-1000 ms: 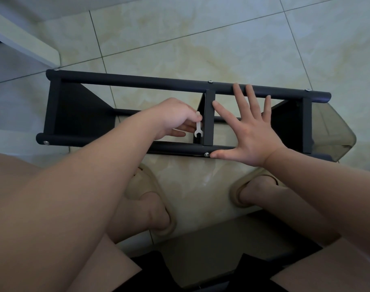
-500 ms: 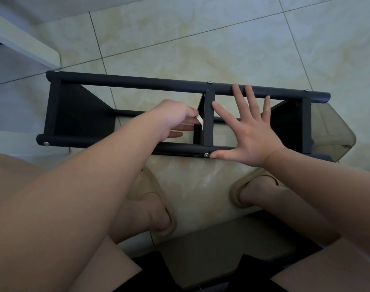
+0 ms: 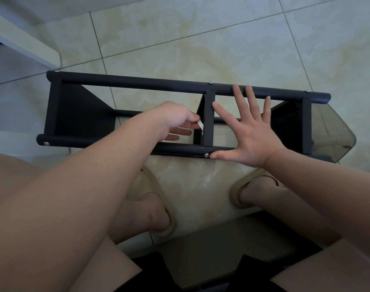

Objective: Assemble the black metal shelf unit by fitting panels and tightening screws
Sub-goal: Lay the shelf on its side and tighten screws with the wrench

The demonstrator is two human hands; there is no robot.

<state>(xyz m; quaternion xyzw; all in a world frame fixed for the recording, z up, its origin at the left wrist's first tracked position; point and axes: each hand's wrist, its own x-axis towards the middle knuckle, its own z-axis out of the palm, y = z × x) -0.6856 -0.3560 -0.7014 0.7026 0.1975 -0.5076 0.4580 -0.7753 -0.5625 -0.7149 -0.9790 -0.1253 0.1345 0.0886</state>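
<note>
Inside the black metal shelf unit [image 3: 137, 83], the light pinch of the left grip [image 3: 175, 121] may drop the small white flat wrench [image 3: 200, 125]; the right grip [image 3: 251, 133] lies spread flat.

One view here, worn on the head, tipped steeply down and forward over the person's own lap onto the tiled floor [image 3: 222, 49]. Wide lens, grout lines bowing toward the edges. It's close: both forearms sweep in from the near corners and fill the lower half, while the left hand [image 3: 175, 120], pinching a white tool [image 3: 200, 124], and the flat right hand [image 3: 251, 138] meet mid-frame on the shelf unit [image 3: 137, 83], which spans left to right. Slippers [image 3: 243, 192] sit just nearer, and a white ledge [image 3: 32, 47] clips the far left
</note>
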